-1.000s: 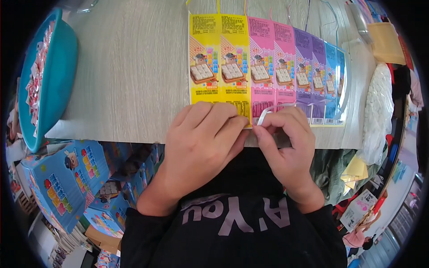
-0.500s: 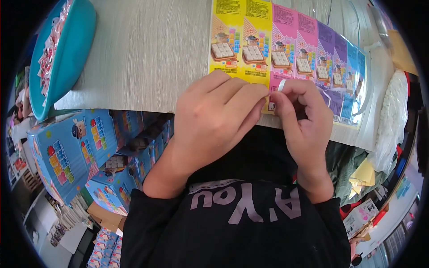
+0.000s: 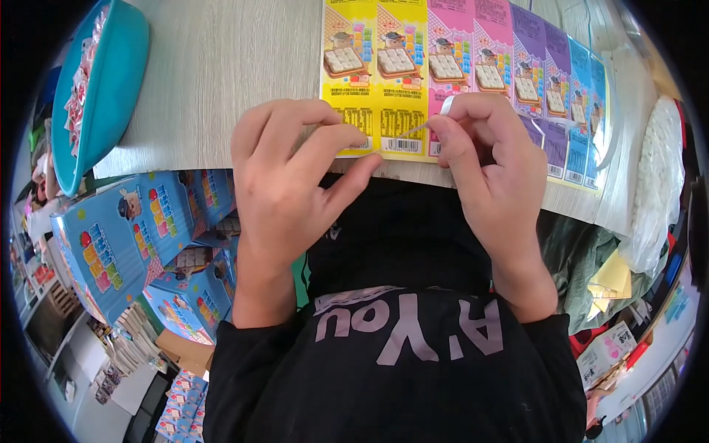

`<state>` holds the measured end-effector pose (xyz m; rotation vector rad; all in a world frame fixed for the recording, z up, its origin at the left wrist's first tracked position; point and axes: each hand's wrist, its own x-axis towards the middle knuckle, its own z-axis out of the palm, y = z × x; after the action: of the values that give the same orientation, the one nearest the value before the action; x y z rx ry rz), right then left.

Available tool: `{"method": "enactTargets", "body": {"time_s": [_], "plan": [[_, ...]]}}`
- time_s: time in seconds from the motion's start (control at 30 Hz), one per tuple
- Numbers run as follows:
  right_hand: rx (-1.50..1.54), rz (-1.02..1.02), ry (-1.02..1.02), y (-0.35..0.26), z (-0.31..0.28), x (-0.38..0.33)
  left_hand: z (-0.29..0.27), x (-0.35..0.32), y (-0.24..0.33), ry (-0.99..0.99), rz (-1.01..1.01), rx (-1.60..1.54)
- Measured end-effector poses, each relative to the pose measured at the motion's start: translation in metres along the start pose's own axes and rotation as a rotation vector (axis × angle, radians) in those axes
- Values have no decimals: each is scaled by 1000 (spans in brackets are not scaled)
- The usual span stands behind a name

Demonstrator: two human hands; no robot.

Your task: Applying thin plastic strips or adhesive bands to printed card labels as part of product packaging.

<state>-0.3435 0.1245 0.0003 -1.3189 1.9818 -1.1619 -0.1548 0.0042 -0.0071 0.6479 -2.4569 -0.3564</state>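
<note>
A sheet of printed labels in yellow, pink, purple and blue columns lies on the pale wood-grain table. Over its near edge, my right hand pinches a narrow white strip between thumb and fingers. One short end of the strip points left across the yellow labels, and a white curl rises over the index finger. More narrow white strip shows right of that hand, on the purple and blue labels. My left hand hovers by the sheet's near left corner, thumb and fingers apart, holding nothing.
A teal basin of small wrapped packets sits at the table's left. Blue printed cartons stand below that edge. At the right are a clear plastic bag with white contents and some yellow paper.
My left hand has parted from the right and moved left, its fingers opening. The strip's end now shows at my right hand. The label sheet appears shifted left and up in view.
</note>
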Motion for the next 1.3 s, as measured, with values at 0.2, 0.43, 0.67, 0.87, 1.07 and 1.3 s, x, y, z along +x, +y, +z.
{"method": "enactTargets", "body": {"time_s": [0.2, 0.43, 0.67, 0.87, 1.07, 1.3], "plan": [[-19, -43, 26, 2, 3, 0, 2, 0, 3, 5, 20, 25], [-44, -65, 69, 2, 6, 0, 0, 3, -1, -38, 32, -56], [-51, -128, 111, 5, 9, -1, -6, 5, -8, -118, 36, -105], [-68, -142, 142, 6, 8, 0, -5, 6, -6, -119, -9, -126], [-68, -215, 48, 5, 0, -2, 0, 6, -9, -28, -18, -162], [-325, -575, 11, 5, 5, -8, -1, 9, -5, 6, -132, -222]]}}
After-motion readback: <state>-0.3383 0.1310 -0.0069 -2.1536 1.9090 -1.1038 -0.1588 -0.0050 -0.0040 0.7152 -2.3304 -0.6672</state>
